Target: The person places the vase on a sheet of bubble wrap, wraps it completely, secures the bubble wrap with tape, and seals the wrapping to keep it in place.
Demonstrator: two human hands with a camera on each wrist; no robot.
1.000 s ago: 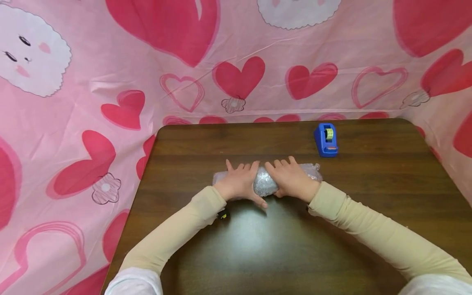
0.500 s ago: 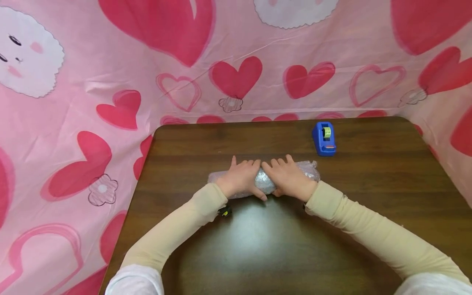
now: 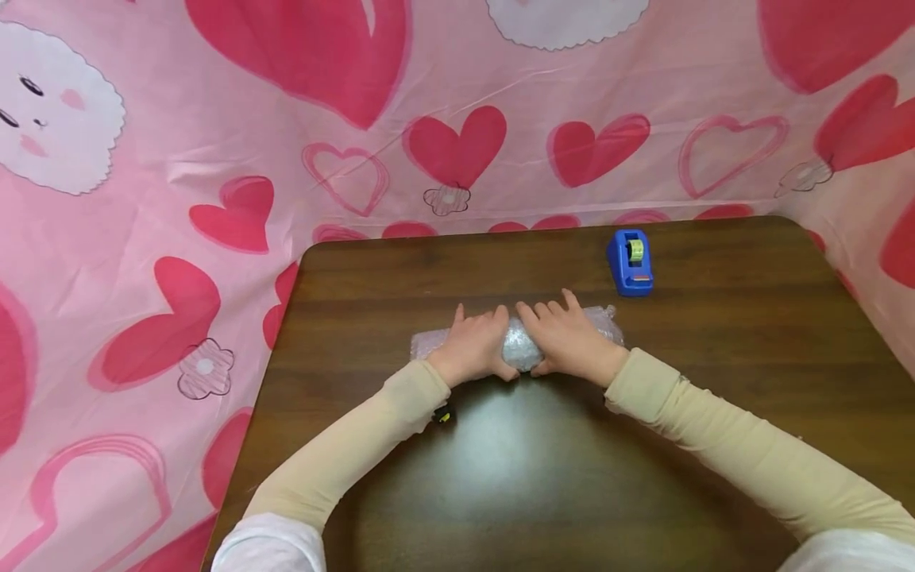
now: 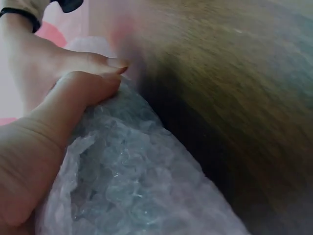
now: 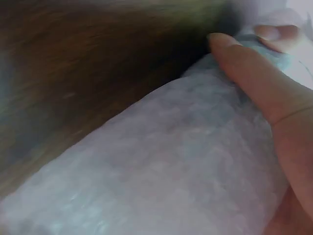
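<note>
A roll of clear bubble wrap [image 3: 520, 347] lies crosswise near the middle of the table, bulging and silvery between the hands, its flatter ends reaching out on both sides. My left hand [image 3: 473, 348] grips it left of centre, fingers over the top and thumb along the near side. On the right of the bulge, my right hand [image 3: 573, 340] holds it the same way. In the left wrist view the two thumbs nearly meet over the bubble wrap [image 4: 142, 181]. The right wrist view has the right thumb [image 5: 254, 78] pressed along the wrap. Whatever is inside stays hidden.
A blue tape dispenser [image 3: 631, 266] with a roll of yellowish tape stands behind and right of the wrap. The dark wooden table [image 3: 493, 477] has rounded far corners. Pink heart-printed cloth [image 3: 529, 175] hangs along its back and sides.
The left thumb has drawn in from pointing out over the table to lie against the near side of the roll. Both hands keep their hold, with the roll in nearly the same place.
</note>
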